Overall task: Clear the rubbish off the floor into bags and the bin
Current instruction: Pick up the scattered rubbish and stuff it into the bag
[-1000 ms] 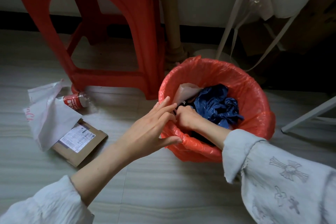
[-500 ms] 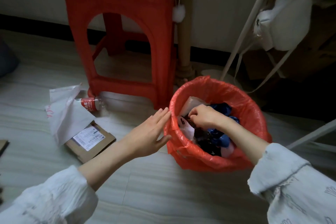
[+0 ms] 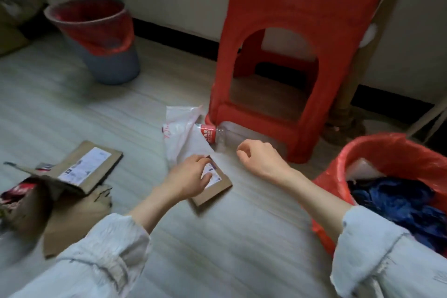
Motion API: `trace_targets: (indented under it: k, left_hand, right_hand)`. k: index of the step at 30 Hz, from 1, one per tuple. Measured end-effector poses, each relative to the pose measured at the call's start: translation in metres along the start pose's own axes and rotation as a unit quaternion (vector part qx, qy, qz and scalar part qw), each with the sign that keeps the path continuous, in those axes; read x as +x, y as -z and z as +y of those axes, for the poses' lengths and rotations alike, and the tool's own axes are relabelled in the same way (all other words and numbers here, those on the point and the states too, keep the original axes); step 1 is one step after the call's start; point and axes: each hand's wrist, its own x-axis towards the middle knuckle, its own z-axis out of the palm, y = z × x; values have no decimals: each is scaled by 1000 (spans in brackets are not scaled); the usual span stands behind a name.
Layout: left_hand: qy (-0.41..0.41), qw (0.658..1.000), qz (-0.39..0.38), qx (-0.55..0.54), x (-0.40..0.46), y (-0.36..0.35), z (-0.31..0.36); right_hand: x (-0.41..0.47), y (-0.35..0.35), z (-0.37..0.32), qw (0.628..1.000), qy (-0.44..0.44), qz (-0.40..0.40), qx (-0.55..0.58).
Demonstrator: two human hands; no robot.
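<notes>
Pale floor [image 3: 229, 237], two red-lined bins [image 3: 96, 38], three cardboard pieces [image 3: 215, 191]

Labels on the bottle [image 3: 210, 135], small box [image 3: 212, 185] and flattened carton [image 3: 83, 167] are too blurred to read.

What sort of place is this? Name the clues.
Probably a room in a home: a pale wood-look floor, a red plastic stool against the wall, and two lined bins, with parcel cardboard lying about.
</notes>
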Motion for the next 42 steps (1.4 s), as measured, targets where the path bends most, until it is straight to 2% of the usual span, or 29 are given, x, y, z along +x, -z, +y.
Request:
trace_targets:
  k: [2,5,8,13,18,20,23,26,28,29,30,31,32,33,34,36,38,40,42]
  left_hand:
    - [59,998,-20,7,-13,-11,-43]
    - [142,982,-119,27,-27,-39,-105]
    - [168,970,-174,38,-25,-62,-139]
    - [168,968,-178,56,-22,-94,-161]
    - [167,972,-157,43,-20,-100,-169]
    - [171,971,-165,31,-20,-99,-173]
    - [167,969,-180,19,-20,-97,-176]
    - [181,968,-173,-25,-19,-93,-176]
    - [212,957,-100,-168,-21,-83,-161]
    - [231,920,-47,-313,-23,-78,-150]
    - [249,838,1,-485,-26,-74,-136]
    - [266,723,27,-637,-29,-69,-121]
    - [268,630,43,-727,-32,-69,-111]
    - [265,599,57,-754,-35,-70,-101]
    - [271,607,83,-742,-36,-76,-93]
    - [288,669,147,-669,-39,-81,-78]
    - [288,726,158,-604,-40,-78,-65]
    - [277,806,163,-497,-44,-71,-55]
    - [245,887,184,-347,-50,-63,-51]
  right_hand:
    - [18,-26,-9,999,-11,-52,-10]
    - [51,-64,-23,993,-9,-117,-22]
    - [83,-95,-35,992,-6,-123,-29]
    - [119,-142,-63,996,-43,-71,-16]
    - [132,-171,-86,981,-88,-77,155]
    - [127,-171,-83,977,-88,-78,178]
    - [108,-161,-70,985,-60,-84,141]
    - [75,-150,-50,993,-44,-99,56]
    - [51,-143,-35,990,-19,-134,23]
    - [40,-139,-28,986,-10,-163,24]
    - [29,-133,-21,980,-3,-194,33]
    - [18,-127,-16,974,4,-223,45]
    - [10,-123,-12,967,13,-248,57]
    - [2,-119,-7,962,19,-267,62]
    - [-5,-117,-3,959,23,-277,59]
    - [-11,-113,4,962,21,-270,32]
    - [-14,-109,9,972,8,-237,-2]
    - [-16,-104,10,981,9,-195,-17]
    - [-21,-98,9,987,47,-154,-18]
